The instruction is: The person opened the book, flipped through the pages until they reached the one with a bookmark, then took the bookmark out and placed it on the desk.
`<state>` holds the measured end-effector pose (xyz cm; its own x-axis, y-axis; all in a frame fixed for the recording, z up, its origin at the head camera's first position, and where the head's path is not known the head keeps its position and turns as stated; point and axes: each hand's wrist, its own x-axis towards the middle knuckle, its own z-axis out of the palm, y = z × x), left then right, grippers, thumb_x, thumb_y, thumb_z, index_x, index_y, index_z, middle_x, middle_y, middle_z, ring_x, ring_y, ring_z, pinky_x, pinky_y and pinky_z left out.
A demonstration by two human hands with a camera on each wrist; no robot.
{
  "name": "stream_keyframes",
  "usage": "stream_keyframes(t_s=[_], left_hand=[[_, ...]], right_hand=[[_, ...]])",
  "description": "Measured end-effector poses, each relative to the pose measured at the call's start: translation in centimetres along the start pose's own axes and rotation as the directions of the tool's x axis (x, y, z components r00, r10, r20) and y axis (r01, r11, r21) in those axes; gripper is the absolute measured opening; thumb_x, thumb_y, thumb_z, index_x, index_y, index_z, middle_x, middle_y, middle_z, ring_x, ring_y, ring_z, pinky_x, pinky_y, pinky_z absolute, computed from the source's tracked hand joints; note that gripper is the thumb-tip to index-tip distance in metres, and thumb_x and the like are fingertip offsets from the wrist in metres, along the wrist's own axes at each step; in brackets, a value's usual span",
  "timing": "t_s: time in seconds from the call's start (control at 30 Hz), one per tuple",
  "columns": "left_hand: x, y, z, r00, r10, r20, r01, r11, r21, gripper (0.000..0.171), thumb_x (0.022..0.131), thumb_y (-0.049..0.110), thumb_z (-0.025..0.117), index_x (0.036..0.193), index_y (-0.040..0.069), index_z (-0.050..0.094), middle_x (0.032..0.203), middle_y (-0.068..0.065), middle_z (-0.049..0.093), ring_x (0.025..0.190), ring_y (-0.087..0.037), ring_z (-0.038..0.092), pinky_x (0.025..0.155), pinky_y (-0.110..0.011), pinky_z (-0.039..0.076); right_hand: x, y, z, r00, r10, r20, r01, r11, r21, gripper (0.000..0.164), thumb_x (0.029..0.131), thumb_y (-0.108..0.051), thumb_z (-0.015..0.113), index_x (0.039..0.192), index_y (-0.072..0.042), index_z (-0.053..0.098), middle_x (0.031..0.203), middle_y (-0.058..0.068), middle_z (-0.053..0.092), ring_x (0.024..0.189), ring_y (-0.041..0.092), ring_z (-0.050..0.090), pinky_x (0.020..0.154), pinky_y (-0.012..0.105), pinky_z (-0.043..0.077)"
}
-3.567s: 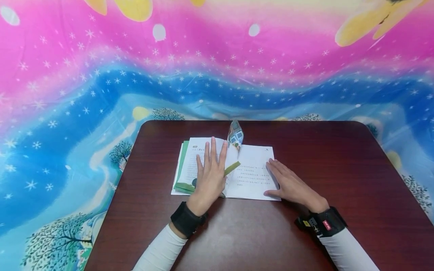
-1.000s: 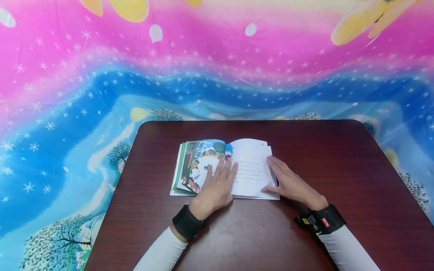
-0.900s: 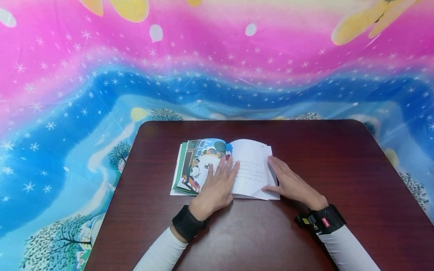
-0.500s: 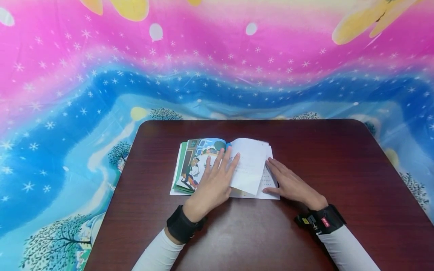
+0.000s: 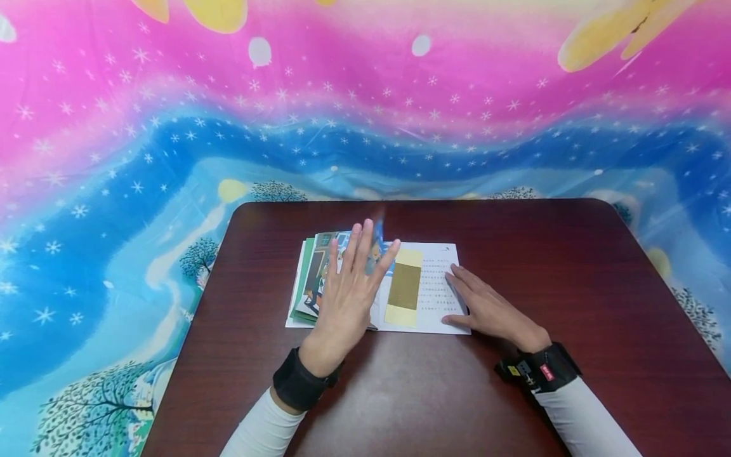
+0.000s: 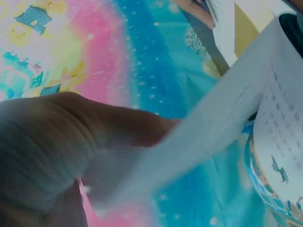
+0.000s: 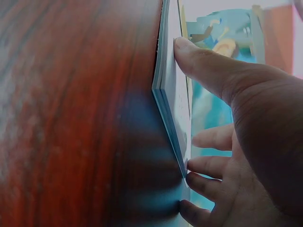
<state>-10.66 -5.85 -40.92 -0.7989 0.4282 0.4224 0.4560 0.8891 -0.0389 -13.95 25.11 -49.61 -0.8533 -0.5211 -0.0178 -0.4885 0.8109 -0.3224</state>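
Observation:
An open picture book point(image 5: 440, 279) lies on the table, with printed text and a yellow-and-olive block on its right side. My left hand point(image 5: 345, 298) is over the left half, fingers straight and spread. A turning page point(image 6: 203, 132) stands up beside the left hand; in the left wrist view it runs past the thumb point(image 6: 128, 125), blurred. The hand hides much of the left-hand picture. At the book's right edge rests my right hand point(image 5: 491, 308); its thumb point(image 7: 203, 61) lies on the page and its other fingertips touch the edge.
A dark reddish-brown table point(image 5: 571, 266) carries the book. Behind it hangs a pink and blue cloth point(image 5: 342, 139) with snowflakes and trees. Each wrist wears a black strap point(image 5: 302, 381).
My left hand has moved leftward, carrying the lifted page over from the right side. The yellow-and-olive block and text beneath have come into sight. The right hand has stayed at the book's edge.

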Motion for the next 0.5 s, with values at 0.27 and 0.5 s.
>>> stream_keyframes(t_s=[0.27, 0.5], left_hand=[[-0.6, -0.8, 0.6, 0.981, -0.009, 0.195, -0.022, 0.988, 0.155, 0.097, 0.066, 0.010, 0.083, 0.153, 0.020, 0.041, 0.164, -0.017, 0.014, 0.151, -0.035, 0.004, 0.117, -0.059, -0.003], [-1.1, -0.2, 1.7, 0.877, -0.024, 0.479, 0.034, 0.999, -0.013, 0.075, 0.079, 0.031, 0.077, 0.148, 0.020, 0.048, 0.160, -0.015, 0.030, 0.147, -0.038, 0.020, 0.115, -0.062, 0.015]], right_hand=[[0.1, -0.1, 0.0, 1.000, -0.010, 0.011, 0.010, 1.000, -0.018, 0.097, 0.079, -0.057, 0.070, 0.152, -0.002, 0.036, 0.162, 0.019, 0.023, 0.145, 0.037, 0.024, 0.110, 0.055, 0.034], [0.1, -0.2, 0.0, 1.000, -0.006, 0.007, 0.006, 1.000, -0.028, 0.096, 0.079, -0.056, 0.071, 0.152, -0.003, 0.038, 0.161, 0.019, 0.024, 0.145, 0.037, 0.024, 0.111, 0.055, 0.032]])
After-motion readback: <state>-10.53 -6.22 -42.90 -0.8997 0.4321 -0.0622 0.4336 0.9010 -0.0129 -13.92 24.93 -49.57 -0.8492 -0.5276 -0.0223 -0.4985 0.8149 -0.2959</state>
